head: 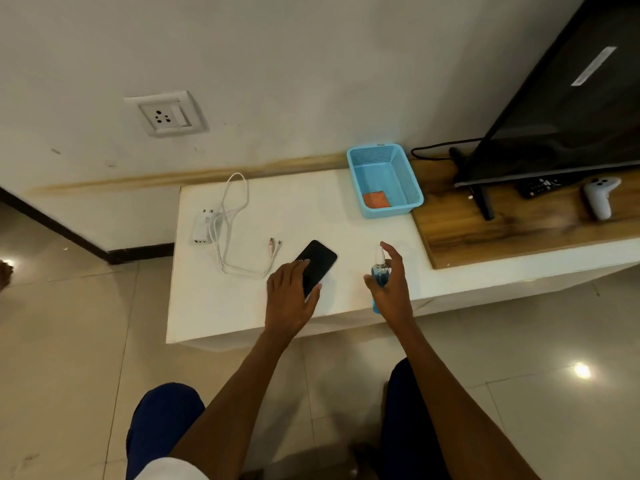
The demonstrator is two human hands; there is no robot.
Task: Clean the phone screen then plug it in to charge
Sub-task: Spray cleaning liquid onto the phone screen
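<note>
Nearest the viewer, the person's two bare forearms reach forward over the knees to a low white table [214, 306].

The left hand [291, 296] lies on the near end of the phone [317, 266]. Its fingers are laid across the dark glass and its thumb sits at the phone's right edge, so it steadies the phone by the sides more than it lifts it. The phone rests flat on the table, screen up, angled toward the far right.

Just right of it, the right hand [389, 278] is wrapped round a small spray bottle [380, 268] of blue liquid. The forefinger is raised beside the white nozzle. Whether the bottle stands on the table or is held clear of it cannot be told.

Judgement: the cleaning step is in hand, at its opening stage, with the spray not yet applied.

Further back, left of the phone, the white charging cable [232, 216] lies looped with its plug ends near the phone's far corner. The white adapter [202, 226] lies at the table's left edge.

Beyond, a blue basket [412, 199] holds an orange cloth [375, 199]. The wall socket [166, 114] is on the wall, well apart from the table.

Next move, as judged: aim the nozzle at the glass, spray lightly and keep liquid away from the port. Then fetch the cloth from the basket. Charging remains wholly undone.
</note>
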